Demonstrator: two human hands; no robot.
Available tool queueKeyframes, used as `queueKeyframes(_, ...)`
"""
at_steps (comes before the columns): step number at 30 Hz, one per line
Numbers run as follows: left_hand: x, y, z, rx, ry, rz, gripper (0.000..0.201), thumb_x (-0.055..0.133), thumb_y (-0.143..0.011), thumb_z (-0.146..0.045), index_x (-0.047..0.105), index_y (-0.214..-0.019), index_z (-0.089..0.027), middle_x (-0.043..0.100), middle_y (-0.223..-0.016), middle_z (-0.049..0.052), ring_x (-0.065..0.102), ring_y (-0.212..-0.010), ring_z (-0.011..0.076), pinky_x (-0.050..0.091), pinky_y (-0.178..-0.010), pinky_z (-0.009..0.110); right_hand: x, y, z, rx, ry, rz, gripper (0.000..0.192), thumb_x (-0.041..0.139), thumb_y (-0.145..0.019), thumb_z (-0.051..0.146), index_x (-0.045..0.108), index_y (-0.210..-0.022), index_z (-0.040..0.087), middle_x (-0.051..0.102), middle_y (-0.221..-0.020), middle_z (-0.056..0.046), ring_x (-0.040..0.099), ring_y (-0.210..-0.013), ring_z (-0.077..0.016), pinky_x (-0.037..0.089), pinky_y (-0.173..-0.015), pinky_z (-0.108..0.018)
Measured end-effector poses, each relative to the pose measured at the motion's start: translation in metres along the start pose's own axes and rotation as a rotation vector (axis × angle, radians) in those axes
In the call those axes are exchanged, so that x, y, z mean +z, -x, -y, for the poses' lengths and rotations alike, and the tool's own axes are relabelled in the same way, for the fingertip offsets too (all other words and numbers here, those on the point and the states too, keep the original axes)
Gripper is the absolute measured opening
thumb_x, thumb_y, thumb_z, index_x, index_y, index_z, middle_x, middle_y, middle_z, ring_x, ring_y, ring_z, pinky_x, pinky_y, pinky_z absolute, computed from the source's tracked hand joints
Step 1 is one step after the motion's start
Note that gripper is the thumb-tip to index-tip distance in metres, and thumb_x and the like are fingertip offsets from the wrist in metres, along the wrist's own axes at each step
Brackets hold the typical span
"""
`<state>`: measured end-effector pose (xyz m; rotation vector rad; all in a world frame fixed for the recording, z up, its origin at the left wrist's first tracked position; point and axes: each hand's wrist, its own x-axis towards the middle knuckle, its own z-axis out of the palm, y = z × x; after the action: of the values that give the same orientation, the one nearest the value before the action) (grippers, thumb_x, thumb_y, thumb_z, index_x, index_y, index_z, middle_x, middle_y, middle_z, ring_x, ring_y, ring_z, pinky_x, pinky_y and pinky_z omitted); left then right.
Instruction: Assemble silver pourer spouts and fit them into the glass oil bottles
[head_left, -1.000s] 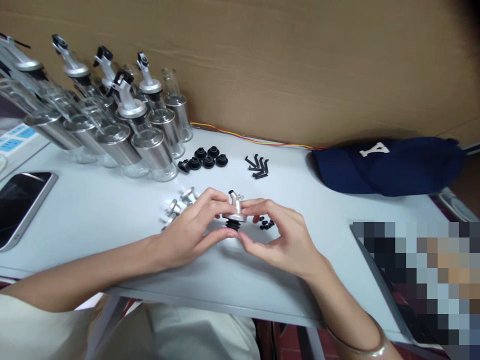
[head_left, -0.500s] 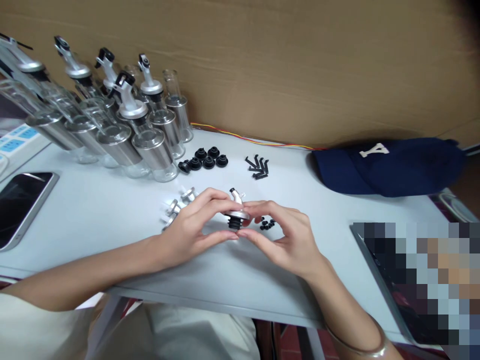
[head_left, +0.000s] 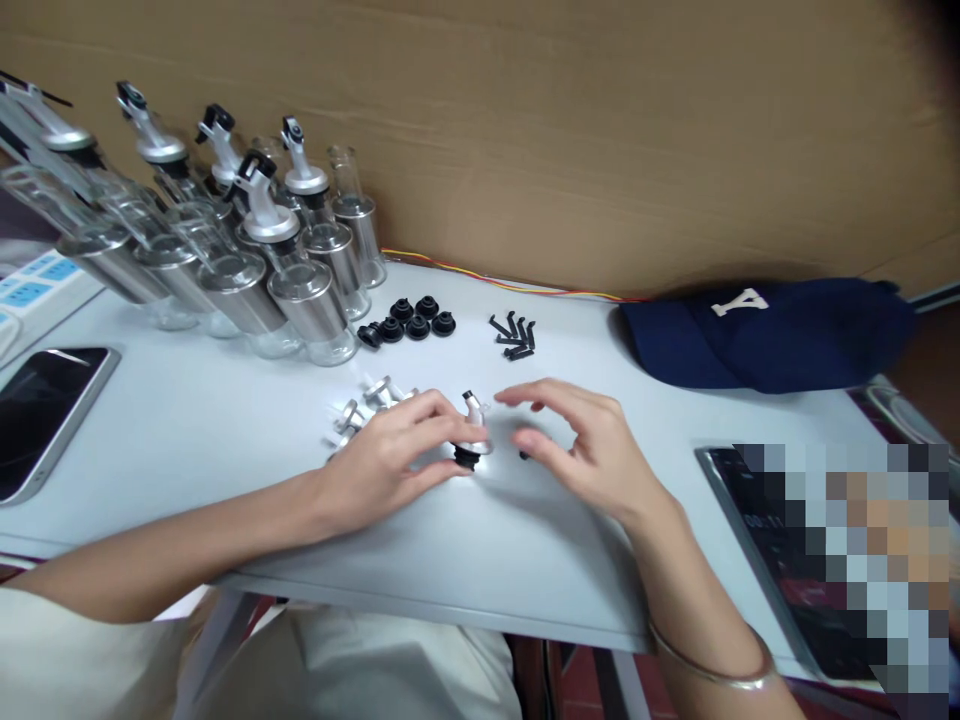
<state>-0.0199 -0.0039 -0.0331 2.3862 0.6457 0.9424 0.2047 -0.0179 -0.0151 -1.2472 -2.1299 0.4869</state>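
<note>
Between the thumb and fingers of my left hand point(head_left: 397, 445) is a bottle pourer point(head_left: 472, 435), with a silver spout, a black tip and a ribbed black stopper underneath. My right hand point(head_left: 577, 440) is just to the right of it, thumb and fingers apart, holding nothing. Beneath that hand a small black piece point(head_left: 524, 455) shows; the hand hides what lies around it. Several silver pourer tops point(head_left: 351, 415) lie partly behind my left hand. Farther back are black rubber stoppers point(head_left: 418, 326) and thin black levers point(head_left: 517, 335).
Glass bottles with steel sleeves point(head_left: 307, 300) crowd the back left, some topped with pourers. A phone point(head_left: 52, 420) lies at the left edge beside a white power strip point(head_left: 37, 290). A navy cap point(head_left: 765, 340) and a dark tablet-like device point(head_left: 787, 560) are at the right.
My right hand has let go of the pourer and moved right, its fingers opening. The pourer stays in my left hand, slightly lower.
</note>
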Motion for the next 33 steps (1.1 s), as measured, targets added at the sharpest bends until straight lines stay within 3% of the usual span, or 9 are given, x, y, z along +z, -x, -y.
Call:
queueKeyframes(2,-0.001,0.0,-0.001,0.049,-0.079,0.037,0.016,0.056,-0.091,-0.02,0.06,-0.106,-0.017,0.064,-0.091,0.005,0.061,-0.083,0.0154,0.05,-0.076,0.03,-0.001,-0.001,-0.012,0.12,0.136,-0.014,0.04,0.051,-0.09,0.048,0.062,-0.109,0.015,0.069,-0.106,-0.015,0.064,-0.099,-0.0281,0.051,-0.086,-0.044)
queueKeyframes(5,-0.003,-0.002,-0.003,0.131,-0.158,0.063,0.015,0.054,-0.092,-0.018,0.06,-0.106,-0.017,0.067,-0.09,0.004,0.06,-0.082,0.015,0.047,-0.08,0.032,0.004,0.001,-0.032,0.244,0.296,0.042,0.059,0.054,-0.087,0.051,0.048,-0.132,0.013,0.053,-0.133,-0.021,0.045,-0.128,-0.0361,0.041,-0.101,-0.055)
queueKeyframes(9,-0.003,-0.001,-0.005,0.19,-0.198,0.067,0.015,0.054,-0.091,-0.014,0.059,-0.105,-0.015,0.067,-0.09,0.004,0.061,-0.083,0.0139,0.044,-0.085,0.032,0.011,0.005,-0.047,0.287,0.327,0.137,0.067,0.049,-0.089,0.052,0.034,-0.143,0.016,0.043,-0.145,-0.017,0.03,-0.139,-0.0359,0.037,-0.105,-0.057)
queueKeyframes(16,0.002,0.0,-0.002,0.221,-0.234,0.049,0.017,0.053,-0.092,-0.017,0.058,-0.108,-0.016,0.067,-0.09,0.004,0.061,-0.082,0.0133,0.044,-0.086,0.033,0.01,0.004,-0.044,0.298,0.365,0.13,0.061,0.048,-0.091,0.042,0.037,-0.141,0.01,0.05,-0.137,-0.019,0.042,-0.131,-0.0328,0.04,-0.105,-0.052)
queueKeyframes(22,0.001,0.0,-0.002,0.211,-0.217,0.059,0.016,0.054,-0.092,-0.019,0.058,-0.107,-0.016,0.066,-0.089,0.004,0.06,-0.082,0.0133,0.044,-0.085,0.032,0.016,0.003,-0.043,0.191,0.364,0.171,0.052,0.045,-0.093,0.033,0.04,-0.139,0.01,0.044,-0.145,-0.018,0.034,-0.137,-0.0331,0.038,-0.107,-0.053)
queueKeyframes(27,-0.001,0.0,-0.003,0.184,-0.181,0.067,0.016,0.054,-0.092,-0.02,0.059,-0.107,-0.016,0.066,-0.09,0.004,0.06,-0.083,0.0132,0.044,-0.084,0.031,0.018,0.003,-0.043,0.11,0.36,0.096,0.039,0.036,-0.092,0.015,0.054,-0.126,0.01,0.058,-0.128,-0.019,0.053,-0.119,-0.0306,0.045,-0.099,-0.052)
queueKeyframes(30,-0.001,-0.001,-0.003,0.164,-0.165,0.072,0.016,0.053,-0.093,-0.02,0.059,-0.107,-0.017,0.066,-0.092,0.004,0.06,-0.084,0.0134,0.044,-0.083,0.031,0.015,0.004,-0.043,0.088,0.358,0.083,0.048,0.029,-0.084,0.0,0.058,-0.121,0.012,0.062,-0.118,-0.016,0.057,-0.111,-0.0286,0.05,-0.093,-0.049)
queueKeyframes(33,-0.001,-0.001,-0.003,0.153,-0.151,0.062,0.018,0.051,-0.094,-0.019,0.059,-0.109,-0.017,0.067,-0.094,0.005,0.06,-0.087,0.0138,0.045,-0.082,0.03,0.013,0.005,-0.042,0.101,0.304,0.079,0.051,0.032,-0.083,-0.001,0.054,-0.126,0.016,0.062,-0.11,-0.012,0.062,-0.098,-0.0243,0.053,-0.085,-0.042)
